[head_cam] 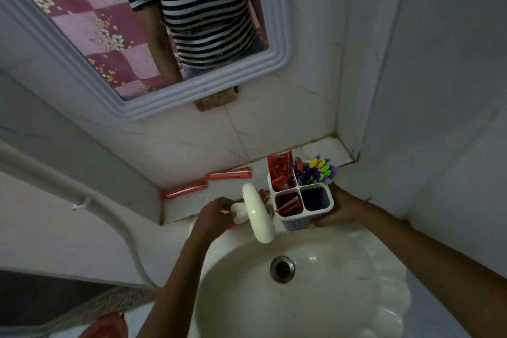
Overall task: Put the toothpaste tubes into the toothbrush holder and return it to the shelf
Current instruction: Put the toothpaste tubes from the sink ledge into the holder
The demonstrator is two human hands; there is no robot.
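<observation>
A white toothbrush holder [321,217] with four compartments is held by my right hand [338,207] at the sink's back rim. Its far left compartment holds a tall red toothpaste tube [279,170], its near left one a shorter red tube [289,204], and its far right one several colourful toothbrushes [319,170]. The near right compartment looks dark and I cannot tell what is in it. My left hand [215,217] grips a red toothpaste tube [234,221] with a white end, partly hidden behind the tap. Two more red tubes [229,174] [184,190] lie on the tiled shelf [219,200].
A cream tap [258,212] juts over the white sink [384,269], between my hands. A framed mirror [274,63] hangs above the shelf. A tiled wall [425,90] closes the right side, and a white pipe [82,195] runs along the left.
</observation>
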